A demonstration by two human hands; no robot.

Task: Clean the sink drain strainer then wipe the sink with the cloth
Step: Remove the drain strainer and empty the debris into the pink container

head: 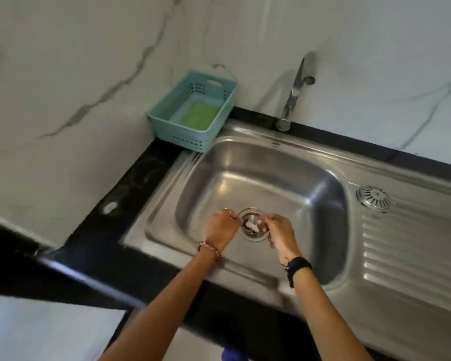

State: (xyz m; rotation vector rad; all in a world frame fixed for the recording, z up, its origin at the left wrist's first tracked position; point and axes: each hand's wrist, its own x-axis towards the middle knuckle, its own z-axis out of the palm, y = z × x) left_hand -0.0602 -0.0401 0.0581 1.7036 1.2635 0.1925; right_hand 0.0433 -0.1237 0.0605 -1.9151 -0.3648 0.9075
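Drain strainer (253,225) between left hand (220,226), right hand (280,231)

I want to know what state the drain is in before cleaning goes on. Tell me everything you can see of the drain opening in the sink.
The drain opening is a round, shiny metal ring sunk in the floor of the steel sink, toward its near side. Inside it lie whitish scraps and some darker bits. The left hand and right hand sit at its two sides, fingers curled at the rim; what they pinch is too small to tell. A domed, slotted metal strainer cover lies apart on the drainboard.
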